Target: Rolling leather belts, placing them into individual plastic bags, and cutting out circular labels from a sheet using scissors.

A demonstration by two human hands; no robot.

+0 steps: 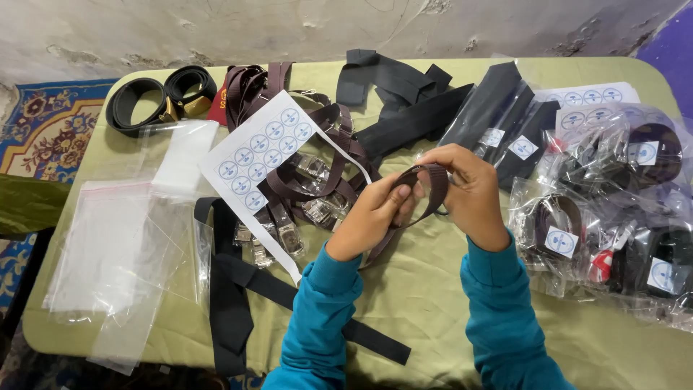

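Two hands at work above an olive-green table (433, 289) crowded with a sheet of round blue stickers (263, 155), a heap of brown belts (317, 184), clear plastic bags (123, 245), black straps (404, 101) and bagged, labelled belts (621, 209). Between them, a brown webbing belt (427, 189), looped, pinched in the curled fingers of left hand (372, 217) and right hand (469, 191), its tail hanging toward the tabletop.

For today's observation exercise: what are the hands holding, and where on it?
Both the left hand and right hand hold a brown webbing belt at its rolled-up end.
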